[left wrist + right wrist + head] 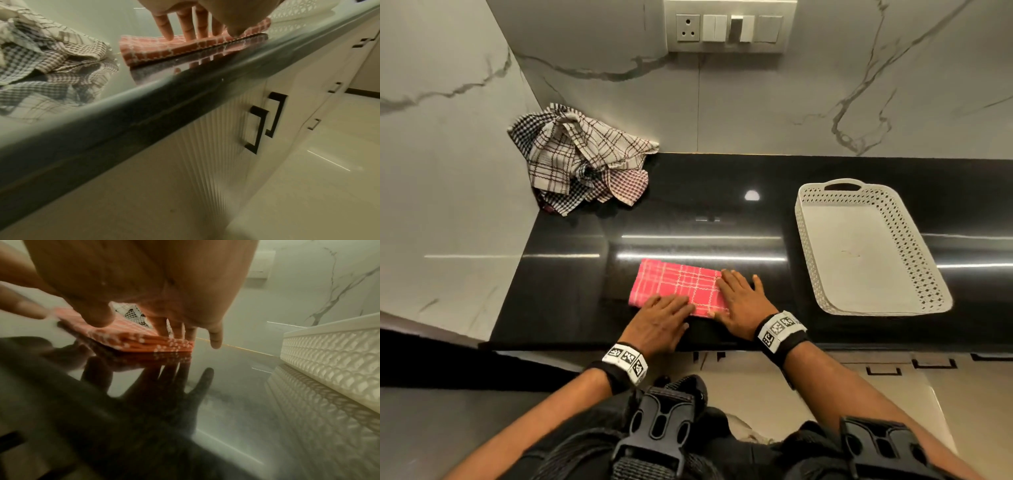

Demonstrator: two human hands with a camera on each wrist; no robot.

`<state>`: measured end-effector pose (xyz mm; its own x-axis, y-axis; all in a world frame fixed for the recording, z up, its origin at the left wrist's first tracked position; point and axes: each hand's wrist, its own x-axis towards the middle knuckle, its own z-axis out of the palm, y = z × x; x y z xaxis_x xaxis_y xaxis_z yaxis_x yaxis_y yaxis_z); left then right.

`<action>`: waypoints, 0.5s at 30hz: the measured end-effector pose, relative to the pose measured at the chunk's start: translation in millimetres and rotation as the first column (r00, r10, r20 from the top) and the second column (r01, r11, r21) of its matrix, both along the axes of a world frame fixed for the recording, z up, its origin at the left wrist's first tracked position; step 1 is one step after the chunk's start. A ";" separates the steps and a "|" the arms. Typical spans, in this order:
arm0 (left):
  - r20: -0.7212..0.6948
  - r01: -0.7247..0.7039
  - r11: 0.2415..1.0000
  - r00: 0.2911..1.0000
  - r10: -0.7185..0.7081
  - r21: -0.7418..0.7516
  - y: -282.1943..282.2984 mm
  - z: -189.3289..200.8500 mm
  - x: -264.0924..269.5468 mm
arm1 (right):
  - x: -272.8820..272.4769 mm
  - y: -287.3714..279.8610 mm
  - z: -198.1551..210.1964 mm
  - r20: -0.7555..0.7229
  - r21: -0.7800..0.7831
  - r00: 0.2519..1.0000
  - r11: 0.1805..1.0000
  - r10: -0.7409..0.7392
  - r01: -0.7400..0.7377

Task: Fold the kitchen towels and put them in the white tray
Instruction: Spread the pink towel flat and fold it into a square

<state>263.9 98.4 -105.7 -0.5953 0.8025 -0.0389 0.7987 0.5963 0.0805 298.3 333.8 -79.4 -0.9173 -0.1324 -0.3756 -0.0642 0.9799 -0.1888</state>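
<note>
A folded pink checked towel (671, 284) lies flat on the black counter (571, 274) near its front edge. My left hand (666, 313) presses flat on the towel's near edge, fingers straight (185, 27). My right hand (739, 298) lies flat on the towel's right end, its little finger off the cloth on the counter (214, 339). The towel's layered edge (164, 345) shows under my right fingers. The white perforated tray (924, 274) stands empty to the right, apart from both hands. A heap of unfolded checked towels (578, 161) sits in the back left corner.
Marble walls close off the counter's back and left side. A switch panel (729, 25) hangs on the back wall. Below the counter edge are white cabinet doors with black handles (265, 121). Bare counter lies between the pink towel, the heap and the tray (329, 356).
</note>
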 end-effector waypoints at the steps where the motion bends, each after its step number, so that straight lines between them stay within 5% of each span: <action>1: -0.007 -0.036 0.999 0.999 0.036 -0.004 -2.3 -0.6 -1.7 | 9.8 0.8 -0.1 -0.023 0.014 1.000 1.000 -0.003 0.004; 5: 0.009 -0.151 0.988 0.988 0.151 -0.037 -16.5 5.2 -8.2 | 60.8 -20.6 3.4 -0.095 0.007 0.995 0.999 0.040 -0.039; 8: 0.062 -0.096 0.992 0.993 0.101 -0.076 -25.9 7.4 0.0 | 84.2 -34.9 -0.9 -0.106 -0.035 0.989 0.993 0.105 -0.110; 12: 0.108 0.018 0.975 0.994 0.006 -0.223 -30.9 0.3 16.7 | 71.0 -29.0 -15.3 -0.114 -0.034 0.968 0.973 0.223 -0.228; 15: 0.042 -0.010 0.983 0.999 0.018 -0.186 -26.3 -11.4 22.6 | 52.3 -16.0 -24.0 -0.056 -0.007 0.961 0.963 0.270 -0.270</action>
